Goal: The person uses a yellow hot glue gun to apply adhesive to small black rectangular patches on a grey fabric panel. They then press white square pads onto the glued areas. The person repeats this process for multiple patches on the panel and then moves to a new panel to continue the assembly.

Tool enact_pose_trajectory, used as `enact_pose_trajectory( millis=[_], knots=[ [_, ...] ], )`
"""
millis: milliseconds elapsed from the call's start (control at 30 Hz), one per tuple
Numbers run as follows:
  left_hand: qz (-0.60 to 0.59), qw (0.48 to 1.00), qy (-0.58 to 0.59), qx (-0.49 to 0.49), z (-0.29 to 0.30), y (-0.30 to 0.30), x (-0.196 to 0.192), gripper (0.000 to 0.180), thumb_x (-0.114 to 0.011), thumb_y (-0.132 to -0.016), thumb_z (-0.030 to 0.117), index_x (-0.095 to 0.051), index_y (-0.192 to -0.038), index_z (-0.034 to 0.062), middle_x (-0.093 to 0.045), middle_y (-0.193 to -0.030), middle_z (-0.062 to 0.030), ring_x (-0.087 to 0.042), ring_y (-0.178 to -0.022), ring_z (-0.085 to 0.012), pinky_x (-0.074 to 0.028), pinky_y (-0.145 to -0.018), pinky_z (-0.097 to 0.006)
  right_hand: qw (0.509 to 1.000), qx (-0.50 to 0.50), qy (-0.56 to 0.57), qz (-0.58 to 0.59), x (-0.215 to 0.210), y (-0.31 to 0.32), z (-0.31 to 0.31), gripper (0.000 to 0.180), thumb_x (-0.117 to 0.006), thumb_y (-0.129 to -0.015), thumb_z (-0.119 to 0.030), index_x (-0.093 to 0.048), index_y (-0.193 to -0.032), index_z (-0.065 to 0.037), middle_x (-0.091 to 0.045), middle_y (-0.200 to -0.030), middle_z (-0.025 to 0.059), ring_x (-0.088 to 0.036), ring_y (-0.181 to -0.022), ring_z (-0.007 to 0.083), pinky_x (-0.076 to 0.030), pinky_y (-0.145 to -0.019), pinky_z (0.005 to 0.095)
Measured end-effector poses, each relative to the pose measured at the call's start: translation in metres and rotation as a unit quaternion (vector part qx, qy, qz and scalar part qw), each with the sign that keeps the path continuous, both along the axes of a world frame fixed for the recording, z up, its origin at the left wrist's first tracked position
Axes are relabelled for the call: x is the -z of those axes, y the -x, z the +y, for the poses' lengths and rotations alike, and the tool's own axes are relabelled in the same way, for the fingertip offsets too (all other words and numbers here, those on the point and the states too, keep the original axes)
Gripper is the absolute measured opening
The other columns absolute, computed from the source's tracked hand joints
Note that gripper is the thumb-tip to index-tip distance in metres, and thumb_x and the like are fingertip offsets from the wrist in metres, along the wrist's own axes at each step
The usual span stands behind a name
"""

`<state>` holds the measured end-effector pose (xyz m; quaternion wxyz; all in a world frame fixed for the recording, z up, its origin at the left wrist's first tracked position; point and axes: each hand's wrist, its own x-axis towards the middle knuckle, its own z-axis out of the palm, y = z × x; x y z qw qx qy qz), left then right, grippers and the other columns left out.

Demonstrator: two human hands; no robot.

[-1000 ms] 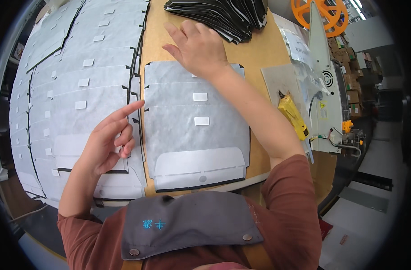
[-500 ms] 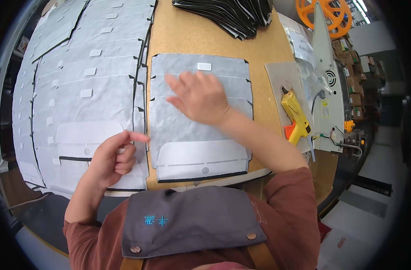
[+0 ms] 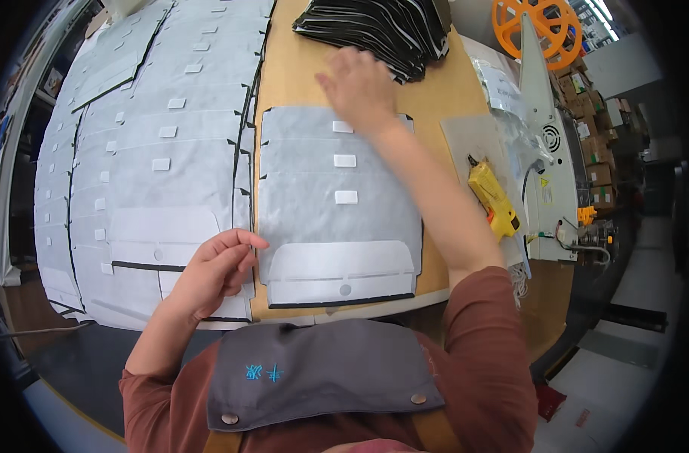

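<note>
A grey-white sheet piece with dark corner tabs lies flat in front of me, made of overlapping layers. White rectangular patches run down it; my right wrist partly covers the topmost patch. At its near end sits a white round-cornered panel above a black edge. My right hand is over the board beyond the piece, fingers loosely apart, close to a fanned stack of black-edged pieces. My left hand hovers by the piece's left edge, index finger extended, other fingers loosely bent, nothing visible in it.
Rows of similar overlapping sheets cover the left side. A yellow glue gun rests on a pale board at the right. Beyond stand a grey machine and an orange reel. Brown board shows under the pieces.
My right hand has moved away from me, off the middle of the piece toward the black-edged stack, exposing two lower patches. My left hand stays beside the piece, its fingers slightly looser. The view has shifted slightly.
</note>
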<state>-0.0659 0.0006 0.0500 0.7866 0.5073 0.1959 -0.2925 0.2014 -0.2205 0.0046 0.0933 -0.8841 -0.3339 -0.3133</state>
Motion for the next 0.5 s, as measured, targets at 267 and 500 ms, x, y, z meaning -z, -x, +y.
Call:
enact_pose_trajectory(
  millis=[267, 500],
  knots=[
    [-0.026, 0.986, -0.163, -0.02, 0.005, 0.003, 0.001, 0.022, -0.054, -0.102, 0.017, -0.063, -0.116, 0.0045, -0.066, -0.09, 0.0033, -0.035, -0.049, -0.0005, -0.027, -0.044, -0.017, 0.978, 0.021, 0.05, 0.201, 0.0, 0.004, -0.011, 0.045, -0.07, -0.084, -0.046, -0.064, -0.102, -0.005, -0.065, -0.1, 0.014, -0.062, -0.097, 0.0336, -0.049, -0.083, 0.0446],
    [-0.305, 0.888, -0.343, 0.003, 0.003, -0.012, 0.038, 0.038, -0.063, -0.098, 0.026, -0.056, -0.131, 0.0082, -0.067, -0.11, -0.0051, -0.056, -0.074, -0.0037, -0.049, -0.068, -0.021, 0.87, 0.015, 0.071, 0.487, -0.038, 0.028, -0.013, 0.035, -0.079, -0.077, -0.033, -0.067, -0.095, -0.005, -0.066, -0.096, 0.0112, -0.064, -0.093, 0.0254, -0.049, -0.078, 0.0341]
  ],
)
